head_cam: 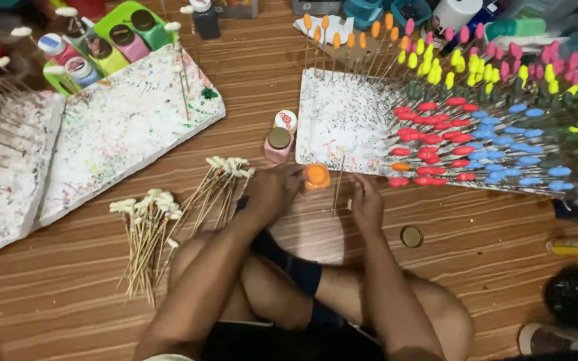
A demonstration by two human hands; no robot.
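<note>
Head view, left hand: the left hand (274,190) is curled around the small open bottle of orange paint (316,177), steadying it on the wooden floor (476,261) just near of the right foam board.
Head view, right hand: the right hand (367,204) pinches a thin wooden stick (338,187) upright, fingers closed on its lower part, just right of the bottle.
Risk, spill: the bottle is uncapped; a nudge from either hand could, I judge, tip orange paint onto the floor and the crossed legs.
Risk, smears: reaching over the white foam board (342,117) could brush the wet-looking painted tips (436,144).
Risk, lid: the round gold lid (411,236) lies loose on the floor to the right and could be knocked away.
Count, foam boards: 3 in sight, 2 at left (128,127), 1 at right.
Count, bottles beside the board: 2, a pink one (278,144) and a white-capped one (285,121).
Count, unpainted stick bundles: 2 (148,237), (219,187); single sticks too many to count.
</note>
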